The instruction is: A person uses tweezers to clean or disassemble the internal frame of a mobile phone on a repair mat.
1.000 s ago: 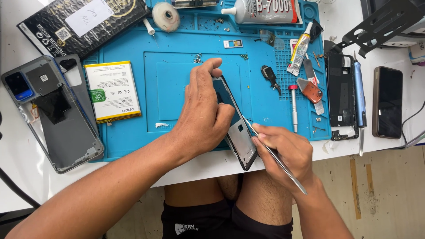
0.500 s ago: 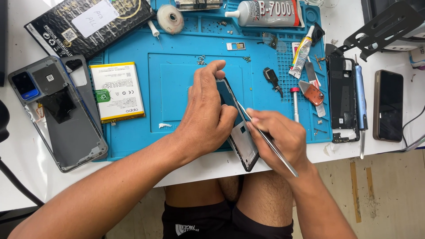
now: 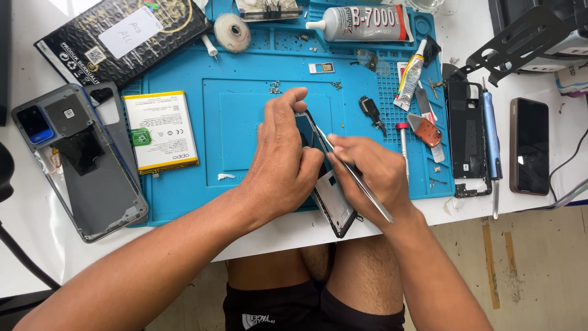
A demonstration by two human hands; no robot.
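My left hand (image 3: 285,159) grips a phone frame (image 3: 334,202) that stands tilted on its long edge over the blue work mat (image 3: 239,116), its lower end sticking out past the table's front edge. My right hand (image 3: 370,175) pinches metal tweezers (image 3: 361,184), with the tips against the upper part of the frame next to my left fingers. The frame's upper half is mostly hidden behind my left hand.
A yellow-edged white battery (image 3: 160,132) lies left on the mat. A grey phone back housing (image 3: 79,162) and a black box (image 3: 122,37) sit further left. A glue tube (image 3: 361,23), a tape roll (image 3: 232,32), small tools, a black frame (image 3: 465,138) and a dark phone (image 3: 530,146) are at the right.
My right hand has slid up along the phone frame with the tweezers, now close against my left fingers. My left hand keeps its hold on the frame.
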